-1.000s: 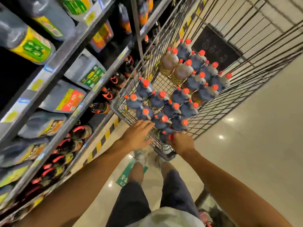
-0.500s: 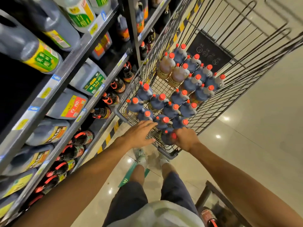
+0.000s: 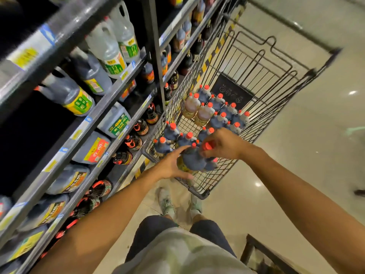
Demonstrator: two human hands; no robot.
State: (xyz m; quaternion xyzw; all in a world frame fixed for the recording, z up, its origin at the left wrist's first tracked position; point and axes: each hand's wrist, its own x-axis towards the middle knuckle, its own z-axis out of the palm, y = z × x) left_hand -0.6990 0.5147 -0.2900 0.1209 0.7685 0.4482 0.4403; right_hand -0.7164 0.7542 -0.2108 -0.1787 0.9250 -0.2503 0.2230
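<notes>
A wire shopping cart [image 3: 262, 123] stands beside the shelves and holds several dark bottles with orange-red caps [image 3: 215, 119] and two amber ones [image 3: 203, 113]. One dark bottle [image 3: 192, 160] is raised above the cart's near end. My right hand [image 3: 223, 144] grips it at the red-capped neck. My left hand [image 3: 170, 165] wraps around its lower body from the left, thumb under the bottle.
Store shelves [image 3: 83, 123] on the left carry large jugs of dark and clear liquid and small dark bottles low down. Shiny tiled floor [image 3: 296, 184] lies to the right. A dark frame [image 3: 256, 252] sits at the bottom right. My feet [image 3: 177, 204] stand just behind the cart.
Both hands were down at the cart's near end among the bottles. Now they have lifted one dark bottle up out of the group. The camera view has tilted.
</notes>
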